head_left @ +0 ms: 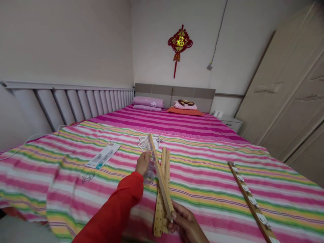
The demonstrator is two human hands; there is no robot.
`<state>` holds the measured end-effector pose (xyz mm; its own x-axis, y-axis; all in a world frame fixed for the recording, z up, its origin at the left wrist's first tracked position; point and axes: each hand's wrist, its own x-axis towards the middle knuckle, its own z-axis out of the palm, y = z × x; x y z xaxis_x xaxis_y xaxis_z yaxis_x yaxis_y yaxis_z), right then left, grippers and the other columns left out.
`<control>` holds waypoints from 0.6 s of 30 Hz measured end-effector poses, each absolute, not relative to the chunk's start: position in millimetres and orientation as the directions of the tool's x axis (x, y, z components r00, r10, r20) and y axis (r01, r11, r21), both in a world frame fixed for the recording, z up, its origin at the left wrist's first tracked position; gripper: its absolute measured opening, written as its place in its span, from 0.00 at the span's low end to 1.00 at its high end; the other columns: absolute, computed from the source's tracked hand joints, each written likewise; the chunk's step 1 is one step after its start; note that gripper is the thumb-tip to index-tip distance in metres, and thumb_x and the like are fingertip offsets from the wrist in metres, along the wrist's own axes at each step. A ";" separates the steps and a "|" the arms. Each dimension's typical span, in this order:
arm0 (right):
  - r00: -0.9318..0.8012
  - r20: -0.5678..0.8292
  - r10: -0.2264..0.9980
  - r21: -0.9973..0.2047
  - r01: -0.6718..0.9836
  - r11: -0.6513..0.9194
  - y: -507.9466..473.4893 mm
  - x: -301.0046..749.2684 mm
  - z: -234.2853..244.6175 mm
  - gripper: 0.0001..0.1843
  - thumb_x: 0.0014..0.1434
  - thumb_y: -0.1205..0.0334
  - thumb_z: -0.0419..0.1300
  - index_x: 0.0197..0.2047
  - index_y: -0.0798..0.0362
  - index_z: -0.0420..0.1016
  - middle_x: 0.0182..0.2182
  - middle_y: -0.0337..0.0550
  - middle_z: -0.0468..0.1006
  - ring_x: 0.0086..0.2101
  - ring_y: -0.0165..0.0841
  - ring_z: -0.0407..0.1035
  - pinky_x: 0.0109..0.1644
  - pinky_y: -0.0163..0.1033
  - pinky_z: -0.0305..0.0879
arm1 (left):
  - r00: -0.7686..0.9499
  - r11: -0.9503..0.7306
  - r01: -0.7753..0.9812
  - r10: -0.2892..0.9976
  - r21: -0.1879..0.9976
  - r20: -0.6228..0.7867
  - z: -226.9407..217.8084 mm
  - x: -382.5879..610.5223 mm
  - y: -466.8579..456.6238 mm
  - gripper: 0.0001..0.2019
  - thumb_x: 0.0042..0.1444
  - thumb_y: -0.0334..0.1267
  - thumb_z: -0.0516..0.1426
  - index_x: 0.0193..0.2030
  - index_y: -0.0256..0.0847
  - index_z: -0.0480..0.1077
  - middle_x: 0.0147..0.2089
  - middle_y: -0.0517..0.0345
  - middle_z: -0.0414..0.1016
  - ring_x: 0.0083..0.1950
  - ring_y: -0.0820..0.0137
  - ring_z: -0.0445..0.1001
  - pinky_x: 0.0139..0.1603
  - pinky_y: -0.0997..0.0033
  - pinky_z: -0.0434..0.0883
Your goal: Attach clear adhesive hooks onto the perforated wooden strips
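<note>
A long wooden strip (160, 173) is tilted up over the bed, its near end pinched in my right hand (186, 222). My left hand (143, 163) is closed beside the strip's far part, next to a clear plastic bag (150, 173); what its fingers grip is hidden. Two more wooden strips with rows of small holes (159, 206) lie side by side beneath the raised one. Just past my left hand is a pile of small white pieces (143, 143), partly covered by the strip.
A wooden strip with white hooks (249, 199) lies at the right. To the left are a flat white package (103, 156) and a small clear bundle (88, 176). Folded bedding (148, 102) rests by the headboard (154, 89); a radiator (81, 101) lines the left wall.
</note>
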<state>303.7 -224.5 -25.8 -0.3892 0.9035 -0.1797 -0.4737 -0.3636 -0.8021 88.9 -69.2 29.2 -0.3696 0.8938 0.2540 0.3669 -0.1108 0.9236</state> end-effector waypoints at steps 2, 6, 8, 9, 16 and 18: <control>-0.402 -0.176 0.899 -0.792 -0.484 -0.372 -225.4 302.2 -27.7 0.28 0.41 0.58 0.73 0.47 0.55 0.78 0.25 0.40 0.75 0.21 0.27 0.67 0.26 0.33 0.61 | -0.326 -0.137 0.352 0.909 0.926 0.258 28.2 98.8 -70.7 0.20 0.55 0.56 0.48 0.32 0.41 0.68 0.24 0.59 0.71 0.26 0.69 0.70 0.29 0.69 0.66; -0.437 -0.166 0.884 -0.764 -0.510 -0.396 -227.8 302.5 -29.9 0.26 0.42 0.60 0.73 0.47 0.55 0.78 0.24 0.41 0.76 0.21 0.27 0.68 0.26 0.32 0.61 | -0.345 -0.178 0.327 0.892 0.928 0.292 22.5 104.9 -68.7 0.16 0.55 0.51 0.49 0.34 0.41 0.68 0.20 0.64 0.65 0.21 0.71 0.66 0.24 0.72 0.64; -0.459 -0.170 0.872 -0.748 -0.516 -0.417 -229.0 305.2 -32.1 0.26 0.43 0.60 0.73 0.47 0.54 0.78 0.26 0.42 0.77 0.21 0.27 0.69 0.26 0.32 0.62 | -0.371 -0.179 0.328 0.879 0.928 0.300 20.3 100.1 -66.4 0.16 0.56 0.50 0.47 0.32 0.41 0.67 0.19 0.64 0.65 0.21 0.71 0.66 0.24 0.72 0.63; -0.468 -0.172 0.867 -0.743 -0.517 -0.426 -229.8 307.1 -33.7 0.26 0.43 0.60 0.73 0.48 0.54 0.78 0.26 0.43 0.77 0.22 0.28 0.69 0.26 0.32 0.62 | -0.383 -0.173 0.332 0.874 0.927 0.299 19.7 96.6 -65.4 0.15 0.56 0.49 0.47 0.31 0.41 0.67 0.20 0.63 0.65 0.21 0.71 0.66 0.24 0.72 0.64; -0.468 -0.195 0.862 -0.785 -0.453 -0.424 -242.5 316.4 -41.7 0.28 0.46 0.61 0.70 0.52 0.52 0.75 0.28 0.43 0.77 0.23 0.30 0.70 0.26 0.32 0.61 | -0.462 -0.138 0.352 0.835 0.926 0.300 28.9 79.7 -56.5 0.19 0.58 0.53 0.46 0.36 0.42 0.69 0.38 0.51 0.76 0.43 0.62 0.73 0.42 0.66 0.68; -0.466 -0.199 0.862 -0.795 -0.437 -0.420 -247.0 316.0 -44.2 0.28 0.46 0.59 0.70 0.52 0.51 0.76 0.29 0.43 0.77 0.23 0.29 0.68 0.26 0.32 0.60 | -0.480 -0.125 0.311 0.835 0.942 0.270 32.8 80.9 -50.6 0.22 0.57 0.56 0.47 0.44 0.40 0.68 0.44 0.47 0.75 0.47 0.62 0.73 0.44 0.66 0.68</control>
